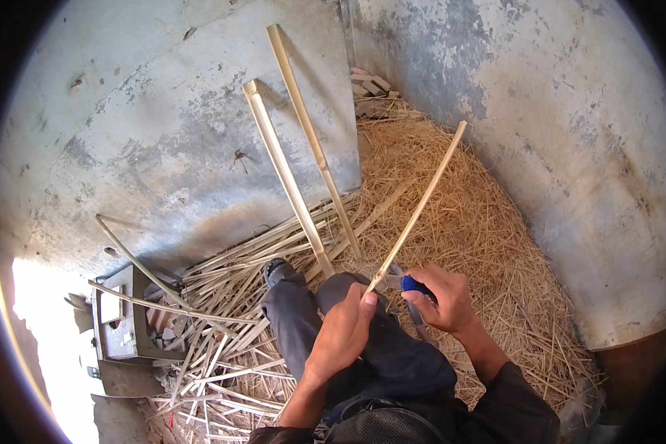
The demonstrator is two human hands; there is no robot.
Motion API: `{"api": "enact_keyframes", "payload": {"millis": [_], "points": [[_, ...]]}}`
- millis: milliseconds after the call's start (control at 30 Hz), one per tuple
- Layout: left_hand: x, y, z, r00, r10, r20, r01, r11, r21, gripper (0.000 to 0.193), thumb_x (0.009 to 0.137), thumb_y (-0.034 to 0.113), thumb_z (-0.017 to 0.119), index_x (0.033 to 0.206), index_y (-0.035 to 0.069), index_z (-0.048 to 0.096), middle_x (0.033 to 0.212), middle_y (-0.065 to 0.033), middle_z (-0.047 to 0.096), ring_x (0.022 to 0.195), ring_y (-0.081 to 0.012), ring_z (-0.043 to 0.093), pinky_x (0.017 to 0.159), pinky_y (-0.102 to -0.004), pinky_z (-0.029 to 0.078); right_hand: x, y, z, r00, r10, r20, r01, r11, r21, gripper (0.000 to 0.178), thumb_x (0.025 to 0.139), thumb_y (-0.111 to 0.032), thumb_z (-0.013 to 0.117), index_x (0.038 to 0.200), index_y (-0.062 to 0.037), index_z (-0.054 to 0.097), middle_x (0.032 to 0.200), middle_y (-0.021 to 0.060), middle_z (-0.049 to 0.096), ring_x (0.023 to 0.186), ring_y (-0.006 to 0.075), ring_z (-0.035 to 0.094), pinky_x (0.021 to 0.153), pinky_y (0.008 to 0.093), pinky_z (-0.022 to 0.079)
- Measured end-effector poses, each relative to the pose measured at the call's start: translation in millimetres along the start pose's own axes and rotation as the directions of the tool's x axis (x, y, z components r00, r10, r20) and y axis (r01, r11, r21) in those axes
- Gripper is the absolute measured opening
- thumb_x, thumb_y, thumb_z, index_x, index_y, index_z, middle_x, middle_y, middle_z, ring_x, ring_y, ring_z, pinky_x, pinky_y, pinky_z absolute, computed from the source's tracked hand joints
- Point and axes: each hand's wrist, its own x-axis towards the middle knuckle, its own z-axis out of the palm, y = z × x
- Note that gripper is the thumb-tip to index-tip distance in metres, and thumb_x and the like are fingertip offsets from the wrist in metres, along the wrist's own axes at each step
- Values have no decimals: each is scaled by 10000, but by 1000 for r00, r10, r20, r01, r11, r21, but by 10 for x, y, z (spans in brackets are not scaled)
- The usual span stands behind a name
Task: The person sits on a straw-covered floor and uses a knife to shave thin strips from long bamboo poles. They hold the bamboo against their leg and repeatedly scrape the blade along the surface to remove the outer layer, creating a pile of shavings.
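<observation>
My left hand (344, 329) is closed around the lower end of a long, pale split-bamboo strip (422, 203), which slants up and away to the right. My right hand (442, 300), just right of it, grips a blue-handled tool (414, 286). A blurred greyish part, perhaps a blade, shows between the tool and the strip; its shape is hard to make out. Both hands are above my dark-trousered knees (399, 351). Two wider bamboo lengths (285, 174) (314, 144) stand beyond my legs, leaning on the wall.
Many split strips (229, 385) lie piled at the left. A large heap of fine shavings (488, 229) fills the far right corner. A worn metal box (122, 318) sits at the left. Scuffed grey walls (163, 133) enclose the back and right; bricks (370, 85) lie in the far corner.
</observation>
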Motion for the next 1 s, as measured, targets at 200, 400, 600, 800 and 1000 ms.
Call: {"api": "enact_keyframes", "payload": {"millis": [200,400,600,800,1000], "points": [[-55,132,75,993,50,-105,-36,991,129,252,1179,236,446,1086,9,502,777,-249,613,778,-511,626,679,-540,456,70,-63,16,996,-91,18,93,989,-111,334,967,-346,808,1148,-70,753,847,68,701,639,246,696,544,367,535],[-120,218,142,979,66,-195,-20,973,228,211,1161,216,481,1115,14,517,766,-255,627,760,-523,635,661,-580,452,119,-64,16,991,-130,4,129,980,-152,329,959,-350,814,1139,-81,756,818,53,681,613,223,677,526,357,520],[-128,211,206,964,62,-259,18,955,296,193,1149,205,514,1155,14,542,778,-247,669,742,-501,671,643,-571,484,150,-102,-23,988,-152,34,156,967,-201,324,957,-354,813,1135,-89,758,790,41,662,589,208,661,507,352,505],[-147,123,226,956,86,-280,14,942,335,235,1122,273,597,1133,47,530,753,-221,684,678,-483,674,549,-569,489,147,-82,-61,990,-126,70,139,961,-239,311,978,-359,789,1111,-79,769,798,50,693,584,217,665,503,353,505],[-164,19,240,961,67,-269,37,930,366,238,1116,268,607,1115,44,525,751,-225,684,676,-491,671,550,-572,493,148,-44,-32,989,-130,70,143,961,-237,305,980,-362,789,1093,-79,774,770,46,682,561,225,648,499,360,494]]}}
